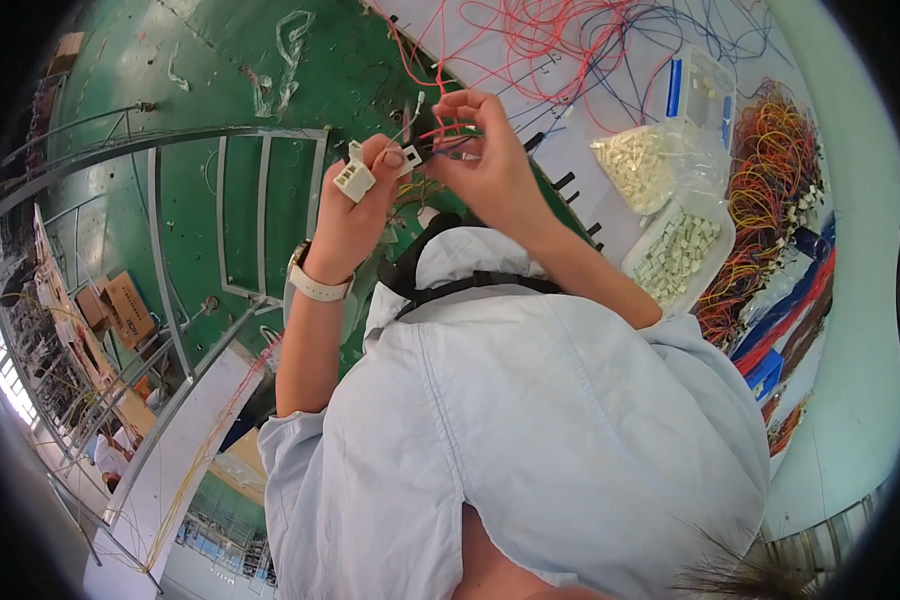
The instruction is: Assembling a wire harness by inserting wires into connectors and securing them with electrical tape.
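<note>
My left hand (355, 225) is closed around a white plastic connector housing (354, 181), whose open cavities face the camera. A second, smaller white connector (411, 158) is pinched at the left thumb tip, with a dark part beside it. Just to the right, my right hand (492, 172) has its fingers curled over several thin wires (454, 131), red, green and blue, which run to the smaller connector. A thin pale lead with a small white end (419, 100) sticks up between the hands. Fingers hide where the wires enter.
On the pale table (610, 225) at right lie loose red wires (530, 45), blue wires (660, 25), a bag of cream connectors (630, 168) and a tub of pale connectors (678, 250). Wire bundles (760, 210) line the far right. A metal frame (155, 240) stands left over green floor.
</note>
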`<move>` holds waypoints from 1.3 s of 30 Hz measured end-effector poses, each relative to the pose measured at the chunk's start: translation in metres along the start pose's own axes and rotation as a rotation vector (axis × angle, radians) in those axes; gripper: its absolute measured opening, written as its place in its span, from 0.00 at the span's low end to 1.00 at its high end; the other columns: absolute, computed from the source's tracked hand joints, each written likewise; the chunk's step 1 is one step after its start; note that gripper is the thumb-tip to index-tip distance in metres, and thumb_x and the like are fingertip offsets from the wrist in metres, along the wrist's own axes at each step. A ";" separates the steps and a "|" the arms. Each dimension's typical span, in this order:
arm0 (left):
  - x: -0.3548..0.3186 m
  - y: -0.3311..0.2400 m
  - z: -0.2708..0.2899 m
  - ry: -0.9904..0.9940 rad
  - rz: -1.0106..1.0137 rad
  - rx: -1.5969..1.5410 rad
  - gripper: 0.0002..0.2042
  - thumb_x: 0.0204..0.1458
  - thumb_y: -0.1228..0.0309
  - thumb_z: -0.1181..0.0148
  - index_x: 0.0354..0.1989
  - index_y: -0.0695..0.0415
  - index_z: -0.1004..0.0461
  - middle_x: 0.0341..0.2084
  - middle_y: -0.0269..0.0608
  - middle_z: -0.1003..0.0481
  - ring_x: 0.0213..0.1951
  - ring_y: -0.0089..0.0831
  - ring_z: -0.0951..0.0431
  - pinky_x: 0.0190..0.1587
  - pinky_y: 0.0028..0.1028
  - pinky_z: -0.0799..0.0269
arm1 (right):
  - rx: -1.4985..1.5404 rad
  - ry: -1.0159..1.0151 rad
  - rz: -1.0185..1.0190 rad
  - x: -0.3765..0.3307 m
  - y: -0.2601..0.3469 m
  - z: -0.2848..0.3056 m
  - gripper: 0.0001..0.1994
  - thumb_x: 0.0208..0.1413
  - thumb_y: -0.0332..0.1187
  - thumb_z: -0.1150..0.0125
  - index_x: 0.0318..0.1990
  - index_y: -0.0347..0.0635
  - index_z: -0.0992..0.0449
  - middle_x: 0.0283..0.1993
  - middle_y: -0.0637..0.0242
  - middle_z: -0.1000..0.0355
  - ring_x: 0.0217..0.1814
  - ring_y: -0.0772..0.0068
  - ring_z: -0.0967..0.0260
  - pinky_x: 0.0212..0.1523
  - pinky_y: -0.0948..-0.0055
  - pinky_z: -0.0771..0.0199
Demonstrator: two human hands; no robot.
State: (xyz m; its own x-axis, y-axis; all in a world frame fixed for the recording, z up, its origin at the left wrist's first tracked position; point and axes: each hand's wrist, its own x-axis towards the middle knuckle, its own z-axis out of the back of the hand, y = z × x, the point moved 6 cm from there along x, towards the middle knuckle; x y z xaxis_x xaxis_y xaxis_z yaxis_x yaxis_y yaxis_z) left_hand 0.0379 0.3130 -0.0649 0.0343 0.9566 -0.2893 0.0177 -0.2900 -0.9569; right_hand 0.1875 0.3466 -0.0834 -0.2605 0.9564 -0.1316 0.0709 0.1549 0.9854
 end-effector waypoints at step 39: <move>-0.046 -0.069 -0.018 0.220 -1.251 1.428 0.13 0.46 0.76 0.40 0.40 0.68 0.27 0.19 0.30 0.35 0.18 0.18 0.33 0.16 0.19 0.41 | 0.407 0.448 -0.160 -0.031 0.038 0.007 0.14 0.55 0.31 0.44 0.46 0.32 0.27 0.48 0.57 0.31 0.53 0.69 0.34 0.55 0.70 0.34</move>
State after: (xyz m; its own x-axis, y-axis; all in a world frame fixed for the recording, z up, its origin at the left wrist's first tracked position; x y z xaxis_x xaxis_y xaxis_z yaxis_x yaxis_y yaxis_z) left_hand 0.0530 0.2884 0.0152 0.7653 0.5179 0.3823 -0.5841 0.8082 0.0745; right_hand 0.2048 0.3249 -0.0428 -0.6704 0.7306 -0.1295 0.3353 0.4539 0.8255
